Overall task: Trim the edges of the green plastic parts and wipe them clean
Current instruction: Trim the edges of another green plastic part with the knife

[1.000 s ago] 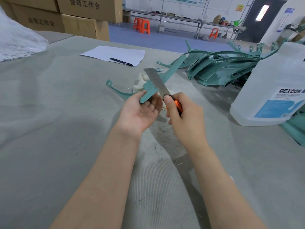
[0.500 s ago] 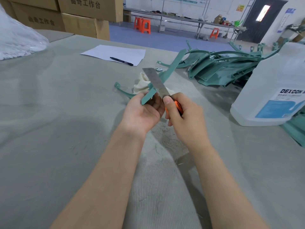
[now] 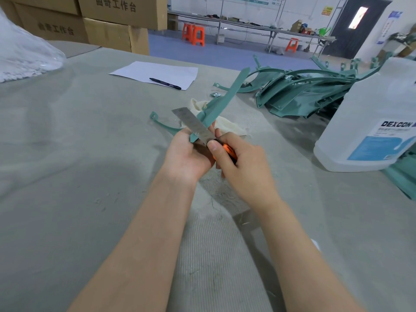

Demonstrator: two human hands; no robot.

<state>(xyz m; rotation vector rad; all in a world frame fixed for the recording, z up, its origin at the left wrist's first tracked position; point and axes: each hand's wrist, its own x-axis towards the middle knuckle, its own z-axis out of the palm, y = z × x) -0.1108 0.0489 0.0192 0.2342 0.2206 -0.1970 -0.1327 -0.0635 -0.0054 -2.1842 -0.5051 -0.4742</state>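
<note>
jug [image 3: 364,109] with dexcon label; left grip [image 3: 186,154] round green part [image 3: 225,97], right grip [image 3: 245,167] round orange knife [image 3: 227,151], blade [image 3: 191,120] perhaps on it

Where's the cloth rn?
Head view, centre: the cream cloth lies on the table just beyond the right hand, partly hidden by the held green part.

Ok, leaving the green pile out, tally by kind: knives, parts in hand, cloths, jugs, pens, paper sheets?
Utility knife: 1
Green part held in left hand: 1
Cloth: 1
Jug: 1
Pen: 1
Paper sheet: 1
Total: 6
</note>
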